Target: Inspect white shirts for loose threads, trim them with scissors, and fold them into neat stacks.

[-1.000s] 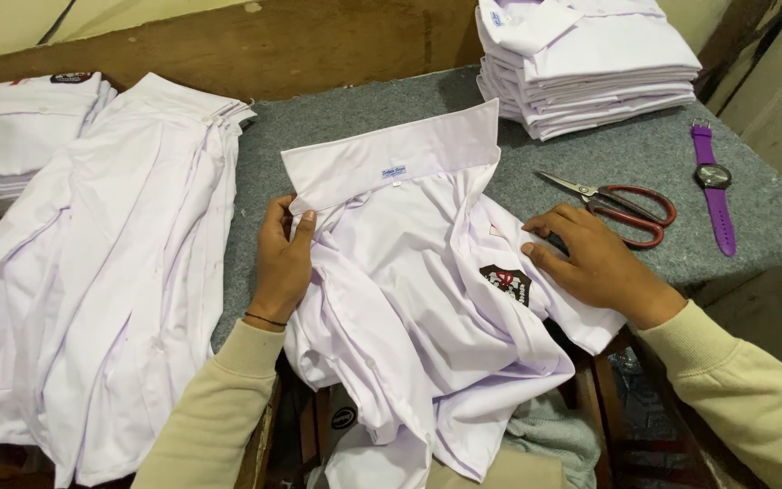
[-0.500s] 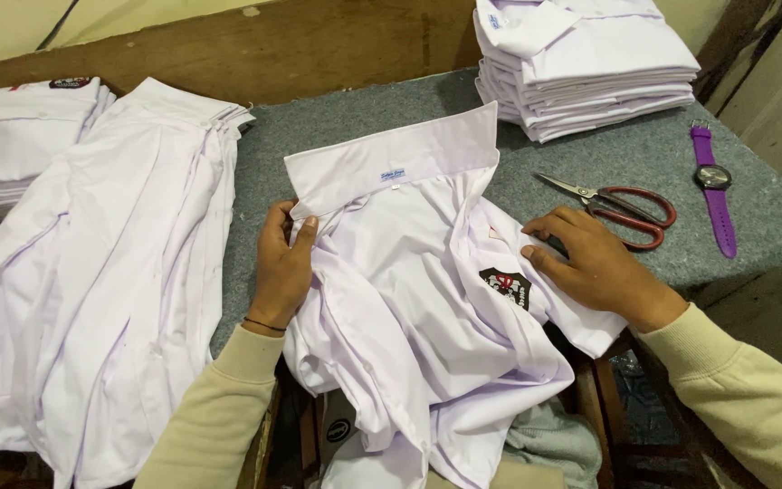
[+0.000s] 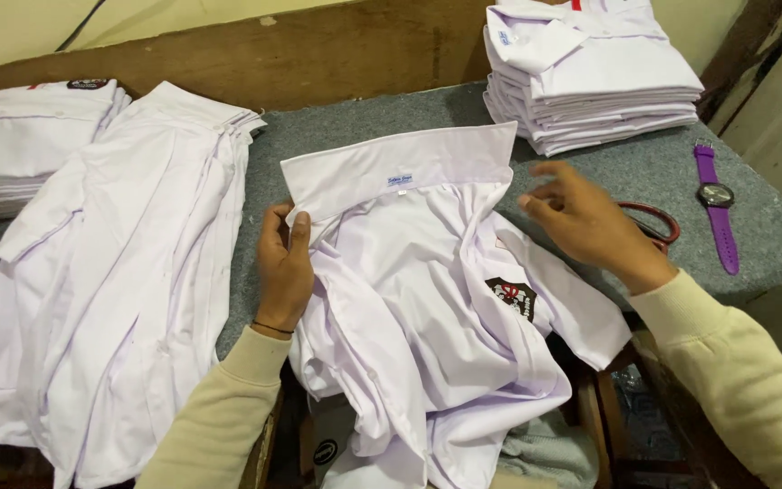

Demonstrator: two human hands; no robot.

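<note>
Seen from above, a white cotton short-sleeved shirt with a dark chest badge (image 3: 427, 299) lies face up on a grey felt-covered table (image 3: 364, 131), its stiff collar (image 3: 400, 167) spread flat toward the far side and its lower half spilling off the near edge. The left hand (image 3: 284, 267) rests on the shirt's left shoulder just below the collar, fingers flat and together, pinning the cloth rather than gripping it. The right hand (image 3: 581, 222) hovers just above the shirt's right shoulder, fingers loosely spread and blurred, holding nothing. Both arms wear cream knit sleeves.

Just behind the right hand, a pair of red-handled scissors (image 3: 658, 222) lies on the felt, mostly hidden. A purple wristwatch (image 3: 717, 204) lies farther right. At the far right corner sits a neat stack of folded white shirts (image 3: 590, 77). To the left, a pile of unfolded white shirts (image 3: 110, 272) lies spread lengthwise, and a second folded stack (image 3: 20, 145) sits beyond it.

Judging by how things lie, the shirt in hand is laid out and the collar is squared, but the sleeves and body are not yet folded; the work looks partway through, with several shirts finished and several untouched
</note>
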